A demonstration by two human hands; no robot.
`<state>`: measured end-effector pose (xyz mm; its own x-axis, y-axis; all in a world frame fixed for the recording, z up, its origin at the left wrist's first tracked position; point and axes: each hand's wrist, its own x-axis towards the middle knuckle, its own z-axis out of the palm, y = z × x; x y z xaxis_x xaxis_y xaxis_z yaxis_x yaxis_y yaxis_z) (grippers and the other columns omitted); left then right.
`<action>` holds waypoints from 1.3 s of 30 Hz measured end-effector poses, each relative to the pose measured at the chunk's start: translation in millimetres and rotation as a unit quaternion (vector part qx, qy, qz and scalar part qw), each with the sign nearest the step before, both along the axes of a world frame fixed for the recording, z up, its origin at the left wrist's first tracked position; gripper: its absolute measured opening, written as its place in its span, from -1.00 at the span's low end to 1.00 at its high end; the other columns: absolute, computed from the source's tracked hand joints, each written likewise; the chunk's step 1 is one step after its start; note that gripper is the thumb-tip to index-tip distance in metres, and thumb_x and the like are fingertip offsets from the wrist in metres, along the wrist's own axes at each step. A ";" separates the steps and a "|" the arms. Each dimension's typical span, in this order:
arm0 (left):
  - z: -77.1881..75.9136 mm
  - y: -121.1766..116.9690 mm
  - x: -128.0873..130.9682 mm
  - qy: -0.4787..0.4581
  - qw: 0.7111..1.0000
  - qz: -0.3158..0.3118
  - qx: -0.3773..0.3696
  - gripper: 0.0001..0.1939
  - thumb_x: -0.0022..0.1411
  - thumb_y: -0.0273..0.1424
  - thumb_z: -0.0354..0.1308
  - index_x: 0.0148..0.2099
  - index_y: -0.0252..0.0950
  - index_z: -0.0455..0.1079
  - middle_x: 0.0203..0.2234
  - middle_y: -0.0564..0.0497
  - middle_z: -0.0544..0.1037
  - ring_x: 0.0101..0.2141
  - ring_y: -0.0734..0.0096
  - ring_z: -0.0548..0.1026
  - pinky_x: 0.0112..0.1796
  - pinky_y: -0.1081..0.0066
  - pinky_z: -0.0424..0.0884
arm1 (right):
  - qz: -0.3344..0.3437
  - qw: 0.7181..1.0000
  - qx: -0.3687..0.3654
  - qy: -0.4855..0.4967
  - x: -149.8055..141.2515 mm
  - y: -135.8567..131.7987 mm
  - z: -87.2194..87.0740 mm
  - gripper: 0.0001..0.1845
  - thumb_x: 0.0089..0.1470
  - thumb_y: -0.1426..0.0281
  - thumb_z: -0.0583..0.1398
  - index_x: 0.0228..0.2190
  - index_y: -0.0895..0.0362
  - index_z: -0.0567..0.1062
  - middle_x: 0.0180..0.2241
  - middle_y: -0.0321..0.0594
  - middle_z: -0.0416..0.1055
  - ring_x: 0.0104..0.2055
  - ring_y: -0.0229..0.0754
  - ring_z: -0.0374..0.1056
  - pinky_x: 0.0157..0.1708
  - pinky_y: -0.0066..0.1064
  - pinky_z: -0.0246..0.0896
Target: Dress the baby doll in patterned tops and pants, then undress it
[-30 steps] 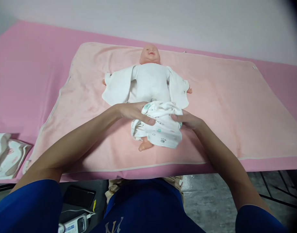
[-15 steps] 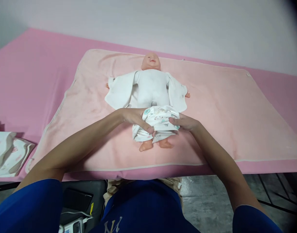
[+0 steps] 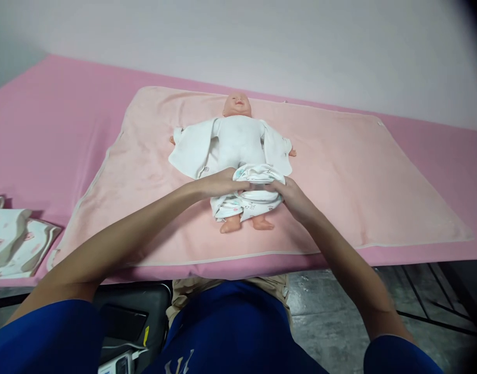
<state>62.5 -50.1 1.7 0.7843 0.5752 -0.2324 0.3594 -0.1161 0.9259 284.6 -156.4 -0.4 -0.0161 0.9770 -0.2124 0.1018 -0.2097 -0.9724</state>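
Note:
A baby doll (image 3: 238, 137) lies on its back on a pale pink towel (image 3: 339, 171), head away from me, with an open white top spread out at both sides. Small printed white trousers (image 3: 246, 200) are bunched around its hips and legs, and both bare feet stick out below. My left hand (image 3: 220, 183) grips the trousers' waistband at the doll's left-of-frame hip, fingers closed on the cloth. My right hand (image 3: 290, 195) pinches the waistband on the other side.
The towel covers a pink padded table (image 3: 39, 124) against a pale wall. A folded printed cloth (image 3: 12, 241) lies at the table's left edge. Below the near edge are a dark case (image 3: 125, 322), a small device and a grey floor.
Both hands have drawn the trousers up the doll's legs toward its waist, so both feet now show. The view has tilted, and the doll sits lower in the picture.

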 end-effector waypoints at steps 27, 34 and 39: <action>-17.5 -56.8 20.0 0.198 0.896 -0.135 0.375 -0.67 0.38 -0.41 0.09 0.15 -0.26 0.17 -0.07 -0.18 0.61 -0.03 -0.01 0.55 -0.05 0.20 0.40 | -0.278 0.881 0.066 -0.378 -52.1 -106.9 -62.4 -0.85 0.22 0.28 0.17 -0.17 0.01 0.35 -0.15 -0.11 0.52 -0.11 0.07 0.42 -0.18 -0.23 0.21; -22.1 -52.9 8.5 0.117 0.934 -0.096 0.324 -0.64 0.31 -0.30 0.16 0.09 -0.19 0.15 -0.10 -0.12 0.58 -0.04 -0.04 0.57 -0.13 0.19 0.39 | -0.222 0.958 0.017 -0.182 -36.0 -106.2 -59.8 -0.80 0.19 0.24 0.24 -0.16 0.03 0.46 -0.20 -0.24 0.59 -0.16 -0.02 0.48 -0.19 -0.29 0.33; -21.5 -50.7 4.6 0.076 0.961 -0.064 0.257 -0.60 0.30 -0.29 0.17 0.11 -0.16 0.15 -0.12 -0.04 0.58 -0.13 0.06 0.60 -0.17 0.22 0.40 | -0.201 0.977 0.002 -0.068 -34.4 -97.1 -67.2 -0.70 0.17 0.20 0.26 -0.11 0.08 0.51 -0.16 -0.21 0.59 -0.13 -0.04 0.48 -0.14 -0.28 0.41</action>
<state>67.1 -100.8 -19.8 0.8363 0.5449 -0.0609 0.4378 -0.5968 0.6724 250.2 -253.5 -67.6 0.3978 0.8991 -0.1826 0.1402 -0.2563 -0.9564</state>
